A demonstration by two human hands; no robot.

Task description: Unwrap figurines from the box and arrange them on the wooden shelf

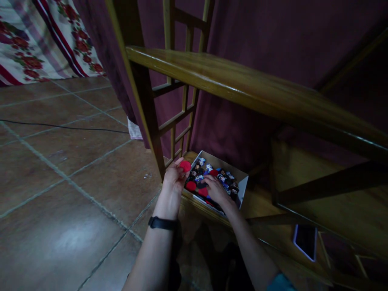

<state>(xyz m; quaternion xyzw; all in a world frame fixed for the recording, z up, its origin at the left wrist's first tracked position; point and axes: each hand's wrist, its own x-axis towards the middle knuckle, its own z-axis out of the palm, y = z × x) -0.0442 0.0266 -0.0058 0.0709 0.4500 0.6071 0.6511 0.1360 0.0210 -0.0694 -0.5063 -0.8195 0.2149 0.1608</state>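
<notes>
Between the fingers of my left hand [174,171] is a flat red disc [185,165], held at the left edge of an open white box [242,186]. My right hand [214,189] reaches into the box, its fingers bent down over a dark round piece [201,185]; whether they grip it I cannot tell. Several small figure-shaped pieces in black, white and blue [224,178] fill the box. More red discs [190,186] lie among them near the front left corner.
The box stands on a low wooden shelf [260,202] under a higher wooden board [212,74]. A wooden lattice side [172,125] rises at left. A phone-like dark slab [304,241] lies at right. A black cable [66,127] crosses the tiled floor [54,194].
</notes>
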